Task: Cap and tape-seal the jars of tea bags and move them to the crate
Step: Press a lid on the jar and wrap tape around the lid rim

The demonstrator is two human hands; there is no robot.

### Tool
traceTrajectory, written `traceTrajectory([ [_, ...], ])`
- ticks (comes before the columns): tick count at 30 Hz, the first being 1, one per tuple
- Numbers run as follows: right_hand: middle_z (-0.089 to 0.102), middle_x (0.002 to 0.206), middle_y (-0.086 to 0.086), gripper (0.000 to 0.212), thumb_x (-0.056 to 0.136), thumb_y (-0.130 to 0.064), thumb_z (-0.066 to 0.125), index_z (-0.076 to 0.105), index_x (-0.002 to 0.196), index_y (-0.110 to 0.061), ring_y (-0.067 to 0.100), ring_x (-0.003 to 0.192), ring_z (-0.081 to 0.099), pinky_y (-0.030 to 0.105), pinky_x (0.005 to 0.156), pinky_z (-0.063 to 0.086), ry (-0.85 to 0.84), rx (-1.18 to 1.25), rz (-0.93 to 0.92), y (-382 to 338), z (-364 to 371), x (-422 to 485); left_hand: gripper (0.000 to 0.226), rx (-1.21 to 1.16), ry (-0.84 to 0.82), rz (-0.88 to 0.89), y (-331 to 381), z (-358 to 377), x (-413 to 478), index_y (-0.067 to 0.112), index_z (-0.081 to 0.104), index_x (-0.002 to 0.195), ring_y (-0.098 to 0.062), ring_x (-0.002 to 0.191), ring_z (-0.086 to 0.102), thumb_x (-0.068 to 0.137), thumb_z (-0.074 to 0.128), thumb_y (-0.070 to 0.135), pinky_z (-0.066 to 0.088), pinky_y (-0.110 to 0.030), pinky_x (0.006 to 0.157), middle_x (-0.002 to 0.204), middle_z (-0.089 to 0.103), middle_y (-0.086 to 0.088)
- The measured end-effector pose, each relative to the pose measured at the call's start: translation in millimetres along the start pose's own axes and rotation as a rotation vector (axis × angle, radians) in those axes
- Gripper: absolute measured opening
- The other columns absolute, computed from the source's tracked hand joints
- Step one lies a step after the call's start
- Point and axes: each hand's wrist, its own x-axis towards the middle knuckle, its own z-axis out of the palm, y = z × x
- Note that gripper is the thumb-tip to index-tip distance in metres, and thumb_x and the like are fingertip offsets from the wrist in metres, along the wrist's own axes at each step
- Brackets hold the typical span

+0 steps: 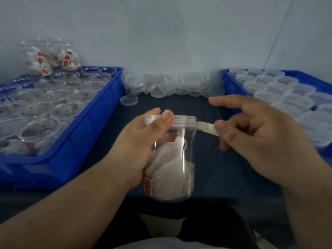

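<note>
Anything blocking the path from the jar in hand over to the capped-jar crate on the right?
Nothing visible. The jar is held up by the left hand; the right hand pulls tape at its lid. Bare dark table lies before the right crate.
</note>
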Motion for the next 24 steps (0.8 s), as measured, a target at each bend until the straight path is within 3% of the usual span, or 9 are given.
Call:
traceTrajectory([
  [7, 0.066, 0.075, -0.009, 0.039, 0.087, -0.048, 0.060, 0.055, 0.125, -0.048, 0.003, 0.058, 0.058, 0.003, 0.054, 0.039, 0.070, 0.021, -0.067, 8, -2, -5, 0.099, -0.156, -0.010, -0.036, 1, 8, -2, 0.023, 0.052, 0.138, -0.022, 0.092, 0.077, 0.050, 0.081, 0.060, 0.061, -0.031, 0.064, 0.101, 0.078, 0.002],
  [10, 0.065, 0.076, -0.011, 0.036, 0.088, -0.051, 0.063, 0.054, 0.123, -0.051, 0.005, 0.062, 0.059, 0.005, 0.056, 0.043, 0.083, 0.015, -0.041, 12, 4, -3, 0.058, -0.179, -0.059, 0.021, -5, 5, -3, 0.031, 0.071, 0.110, -0.021, 0.096, 0.076, 0.060, 0.088, 0.054, 0.064, -0.037, 0.071, 0.106, 0.077, 0.001],
  [11, 0.064, 0.077, -0.012, 0.039, 0.085, -0.052, 0.060, 0.054, 0.124, -0.050, 0.005, 0.065, 0.060, 0.006, 0.058, 0.044, 0.086, -0.008, -0.041, 13, 6, -3, 0.062, -0.178, -0.074, 0.019, -4, 5, -4, 0.030, 0.072, 0.108, -0.022, 0.101, 0.074, 0.055, 0.090, 0.057, 0.064, -0.041, 0.078, 0.112, 0.075, 0.000],
  [14, 0.064, 0.079, -0.014, 0.044, 0.084, -0.054, 0.057, 0.053, 0.127, -0.047, 0.005, 0.071, 0.062, 0.004, 0.062, 0.044, 0.084, -0.014, -0.013, 16, 11, -1, 0.117, -0.174, -0.056, 0.006, -5, 4, -6, 0.025, 0.057, 0.137, -0.029, 0.112, 0.071, 0.034, 0.094, 0.067, 0.058, -0.051, 0.092, 0.126, 0.071, -0.008],
  [17, 0.064, 0.081, -0.015, 0.048, 0.082, -0.060, 0.055, 0.051, 0.129, -0.048, 0.002, 0.075, 0.062, 0.003, 0.066, 0.043, 0.055, -0.014, -0.001, 18, 14, 2, 0.119, -0.161, -0.100, 0.048, -4, 4, -9, 0.025, 0.053, 0.140, -0.031, 0.115, 0.070, 0.037, 0.093, 0.068, 0.056, -0.052, 0.097, 0.126, 0.071, -0.012],
  [24, 0.063, 0.089, -0.019, 0.056, 0.080, -0.071, 0.047, 0.040, 0.134, -0.055, -0.002, 0.081, 0.061, 0.004, 0.072, 0.042, -0.056, -0.025, 0.021, 16, 13, 7, 0.120, -0.191, -0.172, 0.063, -4, 3, -11, 0.023, 0.053, 0.141, -0.034, 0.116, 0.069, 0.038, 0.092, 0.069, 0.058, -0.048, 0.093, 0.131, 0.068, -0.014],
])
